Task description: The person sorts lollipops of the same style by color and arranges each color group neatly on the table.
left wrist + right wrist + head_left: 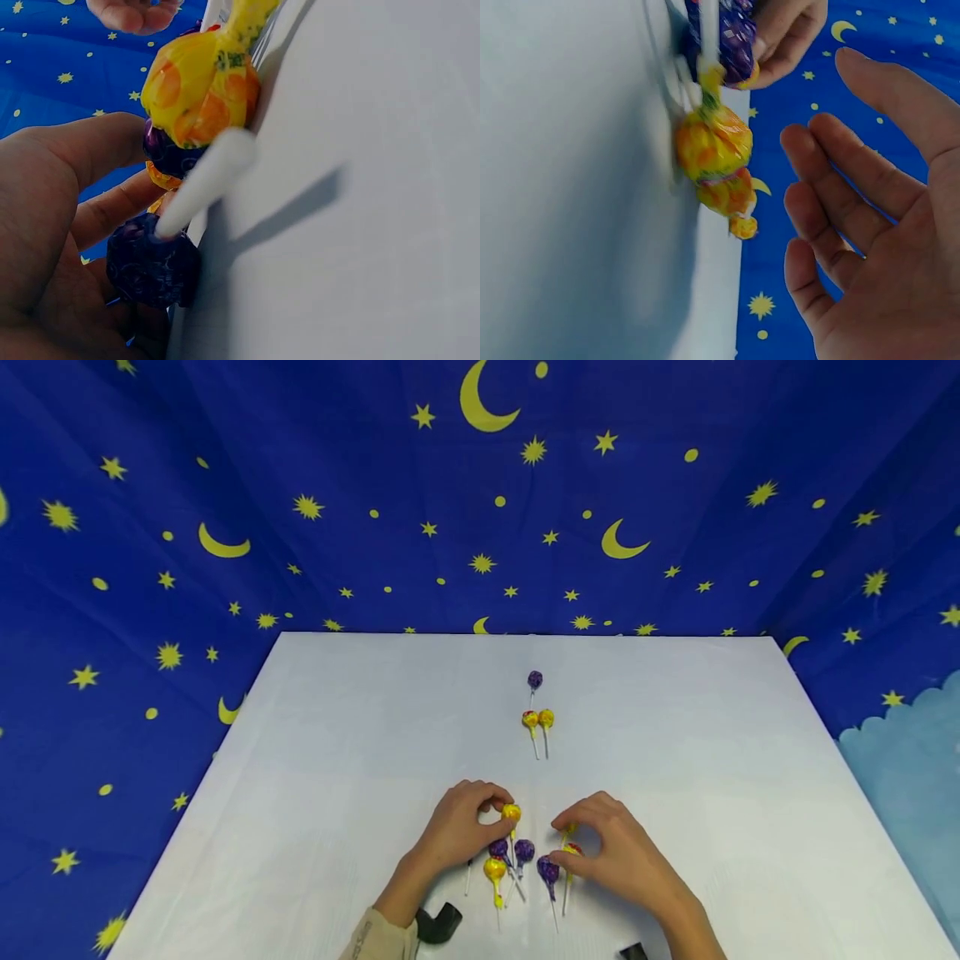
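Note:
In the head view my left hand point(463, 827) pinches a yellow lollipop point(511, 812) between thumb and fingertips. Just below that hand lie purple lollipops point(524, 851) and another yellow lollipop point(494, 869), their sticks crossing. The left wrist view shows a purple lollipop point(154, 259) beside the left palm. My right hand point(618, 852) hovers with fingers spread and relaxed, partly hiding yellow lollipops point(572, 850). Near its thumb is a purple lollipop point(548, 867). From the right wrist, the right palm point(885, 255) faces a yellow lollipop point(714, 142), with a gap between them.
Farther back on the white table point(375, 710) lie one purple lollipop point(535, 679) and two yellow lollipops, one point(547, 718) at the right. Black wrist gear point(439, 923) shows by the left sleeve. A blue star-patterned cloth point(450, 468) hangs behind the table.

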The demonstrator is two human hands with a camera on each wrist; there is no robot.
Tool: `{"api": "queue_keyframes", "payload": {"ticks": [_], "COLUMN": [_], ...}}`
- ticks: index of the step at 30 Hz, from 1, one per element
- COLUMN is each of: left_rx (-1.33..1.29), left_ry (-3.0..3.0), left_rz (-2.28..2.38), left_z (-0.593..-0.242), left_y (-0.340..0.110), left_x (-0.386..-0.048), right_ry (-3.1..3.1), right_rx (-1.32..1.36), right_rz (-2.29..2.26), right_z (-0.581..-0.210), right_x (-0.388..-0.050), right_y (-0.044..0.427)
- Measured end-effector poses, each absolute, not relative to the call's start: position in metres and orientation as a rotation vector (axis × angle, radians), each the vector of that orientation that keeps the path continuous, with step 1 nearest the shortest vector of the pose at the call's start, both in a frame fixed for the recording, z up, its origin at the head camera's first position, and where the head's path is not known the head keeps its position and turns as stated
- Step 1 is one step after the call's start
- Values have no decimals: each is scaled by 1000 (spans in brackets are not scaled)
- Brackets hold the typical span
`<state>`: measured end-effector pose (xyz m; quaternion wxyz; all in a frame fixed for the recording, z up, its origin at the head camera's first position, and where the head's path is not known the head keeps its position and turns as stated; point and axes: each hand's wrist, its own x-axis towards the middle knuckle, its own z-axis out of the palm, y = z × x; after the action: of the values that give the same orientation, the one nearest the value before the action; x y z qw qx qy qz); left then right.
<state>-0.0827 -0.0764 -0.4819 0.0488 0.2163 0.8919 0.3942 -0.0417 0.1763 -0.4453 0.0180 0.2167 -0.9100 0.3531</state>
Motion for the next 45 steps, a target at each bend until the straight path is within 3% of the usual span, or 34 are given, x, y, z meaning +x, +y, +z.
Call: {"api": "queue_keyframes", "payload": {"ticks": [15, 45], "left_rx": [661, 510], "left_ry": [2716, 2596], "left_rz": [1211, 1375], "left_z": [-485, -481], "left_y": [-77, -78], "left_x": [-83, -85], "right_ry": [-2874, -2853], "right_rx": [739, 628], "right_rz": [1082, 928], "right_z": [-459, -468], "right_x": [-21, -22], "right_y": [170, 163]}}
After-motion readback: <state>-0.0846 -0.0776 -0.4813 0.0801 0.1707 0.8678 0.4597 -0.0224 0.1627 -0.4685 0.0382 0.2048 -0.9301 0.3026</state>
